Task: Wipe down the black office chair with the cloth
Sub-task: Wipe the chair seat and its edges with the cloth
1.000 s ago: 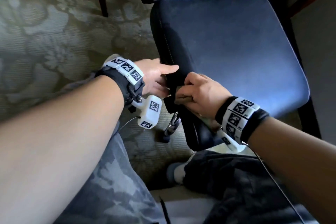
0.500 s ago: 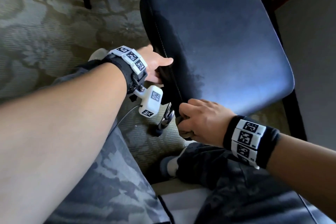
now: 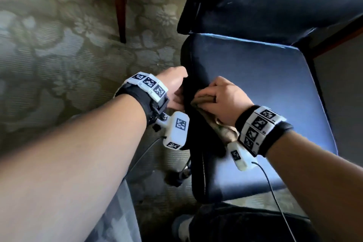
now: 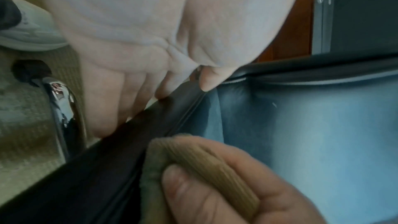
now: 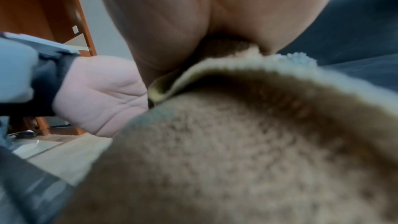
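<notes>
The black office chair's seat fills the right of the head view, its backrest behind it. My left hand grips the seat's left edge, thumb on top and fingers underneath. My right hand holds a folded tan cloth bunched in its curled fingers and presses it on the seat's left rim, right beside the left hand. In the left wrist view the ribbed cloth sits under the right thumb. The right wrist view is mostly filled by the fuzzy cloth.
Patterned green carpet lies to the left. A dark wooden furniture leg stands at the top. A chrome chair lever pokes out under the seat's left side. My knees in camouflage trousers are at the bottom.
My right hand with the cloth has slid from the seat's front left corner back along the left edge toward the left hand. The view has tilted up, showing more backrest.
</notes>
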Action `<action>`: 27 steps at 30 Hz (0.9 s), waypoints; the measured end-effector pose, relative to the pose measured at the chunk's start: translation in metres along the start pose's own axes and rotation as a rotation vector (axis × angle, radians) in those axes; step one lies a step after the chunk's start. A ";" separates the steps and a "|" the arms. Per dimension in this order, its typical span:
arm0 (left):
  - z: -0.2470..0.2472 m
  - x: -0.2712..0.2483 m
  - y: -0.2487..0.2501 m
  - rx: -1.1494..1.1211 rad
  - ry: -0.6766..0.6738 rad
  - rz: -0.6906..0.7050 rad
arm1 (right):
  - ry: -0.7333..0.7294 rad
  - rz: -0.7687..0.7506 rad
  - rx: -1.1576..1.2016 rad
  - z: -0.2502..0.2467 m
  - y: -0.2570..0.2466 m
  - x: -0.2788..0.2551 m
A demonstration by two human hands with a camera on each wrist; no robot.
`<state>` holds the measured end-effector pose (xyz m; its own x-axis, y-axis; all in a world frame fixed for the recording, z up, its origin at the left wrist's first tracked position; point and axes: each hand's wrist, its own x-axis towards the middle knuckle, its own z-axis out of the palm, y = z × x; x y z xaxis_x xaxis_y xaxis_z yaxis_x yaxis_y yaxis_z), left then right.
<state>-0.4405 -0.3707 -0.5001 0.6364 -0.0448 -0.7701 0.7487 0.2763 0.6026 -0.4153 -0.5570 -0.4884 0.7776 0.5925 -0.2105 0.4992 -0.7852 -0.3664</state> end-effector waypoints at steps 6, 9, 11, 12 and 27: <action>-0.006 0.060 0.029 0.116 0.048 0.035 | 0.029 -0.008 0.008 -0.031 0.011 0.099; -0.003 0.069 0.035 0.136 0.038 0.046 | 0.117 0.067 0.111 -0.044 0.018 0.143; -0.004 0.073 0.033 0.144 0.040 0.050 | 0.156 0.111 0.161 -0.039 0.024 0.149; -0.005 0.073 0.031 0.138 0.040 0.051 | 0.162 0.116 0.153 -0.034 0.026 0.145; -0.033 0.057 0.010 0.274 -0.074 -0.035 | 0.087 -0.087 -0.006 -0.012 0.005 0.090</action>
<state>-0.4030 -0.3392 -0.5446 0.6137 -0.1220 -0.7801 0.7862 0.0039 0.6179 -0.3384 -0.5098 -0.4986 0.7616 0.6405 -0.0989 0.5681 -0.7332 -0.3739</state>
